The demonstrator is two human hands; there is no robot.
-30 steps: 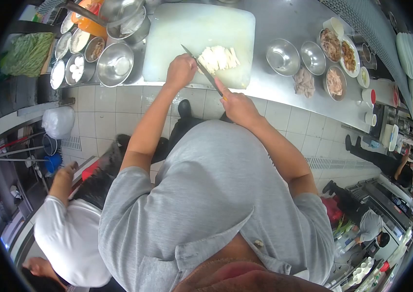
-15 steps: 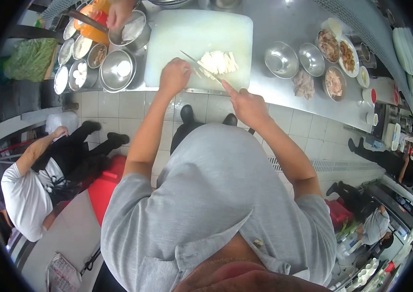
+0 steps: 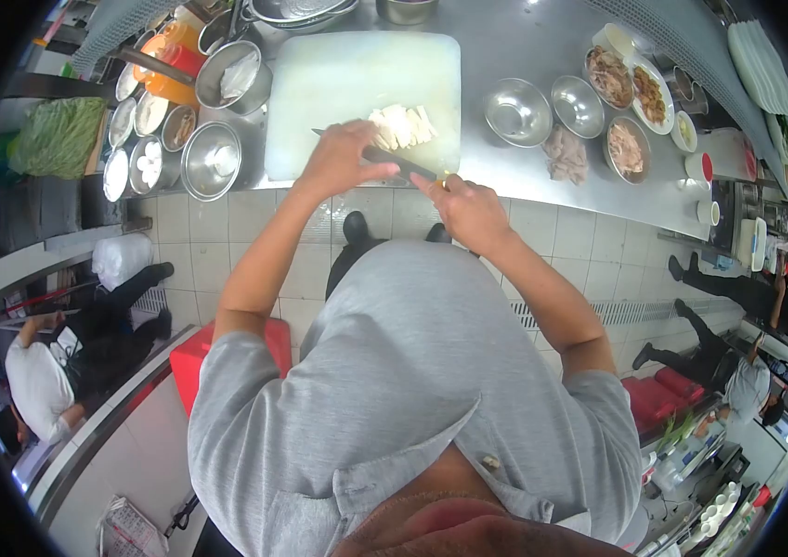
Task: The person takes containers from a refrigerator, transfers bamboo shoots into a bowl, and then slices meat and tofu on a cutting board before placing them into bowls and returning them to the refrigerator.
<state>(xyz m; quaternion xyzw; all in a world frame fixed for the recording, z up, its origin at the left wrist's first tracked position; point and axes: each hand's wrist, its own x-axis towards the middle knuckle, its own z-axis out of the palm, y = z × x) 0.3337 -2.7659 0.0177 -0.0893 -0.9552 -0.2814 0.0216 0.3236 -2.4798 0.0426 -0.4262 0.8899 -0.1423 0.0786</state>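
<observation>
My right hand (image 3: 471,212) is closed around the handle of a kitchen knife (image 3: 410,168), just off the near edge of the white cutting board (image 3: 319,79). The blade slants left over the board's near side. My left hand (image 3: 338,160) is at the blade, fingers stretched out and thumb apart; it covers part of the blade, and whether it touches the steel is hard to tell. Pale cut strips (image 3: 403,126) lie in a heap on the board, beyond the knife.
Metal bowls (image 3: 211,158) and orange-topped containers (image 3: 171,88) crowd the left. To the right are empty bowls (image 3: 516,113), a greyish cloth-like piece (image 3: 566,155) and a bowl of pale meat (image 3: 628,148). Co-workers (image 3: 41,376) stand behind at both sides.
My left hand has opened and shifted onto the blade. The knife has drawn back from the strips towards the near edge. Another person's hand has left the bowl at the upper left.
</observation>
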